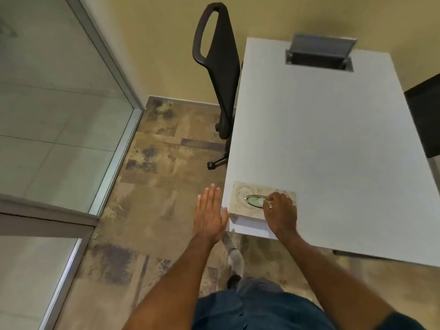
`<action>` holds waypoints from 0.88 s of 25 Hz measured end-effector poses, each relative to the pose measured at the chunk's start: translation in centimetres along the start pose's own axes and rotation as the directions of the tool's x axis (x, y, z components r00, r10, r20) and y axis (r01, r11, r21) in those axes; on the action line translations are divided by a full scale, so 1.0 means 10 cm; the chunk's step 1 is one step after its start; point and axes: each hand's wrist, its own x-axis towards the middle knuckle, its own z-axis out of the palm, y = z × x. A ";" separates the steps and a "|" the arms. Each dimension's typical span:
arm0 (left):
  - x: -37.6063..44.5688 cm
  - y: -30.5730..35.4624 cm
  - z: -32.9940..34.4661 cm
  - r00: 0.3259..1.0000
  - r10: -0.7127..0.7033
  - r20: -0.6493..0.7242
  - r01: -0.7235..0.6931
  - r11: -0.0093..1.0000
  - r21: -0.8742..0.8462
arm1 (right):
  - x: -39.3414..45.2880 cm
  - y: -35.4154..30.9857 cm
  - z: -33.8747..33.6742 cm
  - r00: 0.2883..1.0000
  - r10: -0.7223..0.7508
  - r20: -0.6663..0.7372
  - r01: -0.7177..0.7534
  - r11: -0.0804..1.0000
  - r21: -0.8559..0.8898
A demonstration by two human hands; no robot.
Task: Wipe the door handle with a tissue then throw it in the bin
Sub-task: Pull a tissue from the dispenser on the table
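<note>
A beige patterned tissue box (240, 197) lies flat on the near left corner of a white table (333, 144). A pale tissue (256, 201) shows in its oval, metal-rimmed opening. My right hand (282, 215) rests on the box, thumb and forefinger pinched together on the tissue at the right end of the opening. Just left of the table corner my left hand (209, 213) hovers over the floor, flat, fingers straight and holding nothing. No door handle or bin is in view.
A glass partition with an aluminium frame (119, 148) runs along the left. A black office chair (220, 67) stands at the table's far left side. A grey cable hatch (320, 52) stands open on the table. A dark chair back (426, 120) shows at the right edge.
</note>
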 end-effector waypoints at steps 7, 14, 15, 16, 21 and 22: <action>0.41 0.32 0.31 0.981 0.015 0.192 0.004 0.995 -0.100 | 0.27 0.13 0.14 0.999 0.034 0.029 -0.031 0.995 -0.094; 0.50 0.35 0.32 0.974 0.020 0.227 -0.005 0.998 -0.069 | 0.29 0.17 0.14 0.999 0.036 0.019 -0.038 0.986 0.164; 0.50 0.36 0.31 0.974 0.021 0.227 -0.007 0.998 -0.062 | 0.28 0.16 0.13 0.999 0.038 0.006 -0.038 0.984 0.176; 0.50 0.37 0.30 0.974 0.013 0.224 0.000 0.998 -0.061 | 0.27 0.16 0.13 0.999 0.040 -0.005 -0.038 0.982 0.184; 0.47 0.41 0.27 0.972 -0.003 0.236 0.016 0.999 -0.051 | 0.23 0.09 0.11 0.992 0.124 0.014 -0.124 0.968 0.218; 0.46 0.41 0.27 0.972 -0.003 0.234 0.015 0.999 -0.049 | 0.23 0.07 0.10 0.988 0.153 0.026 -0.155 0.957 0.246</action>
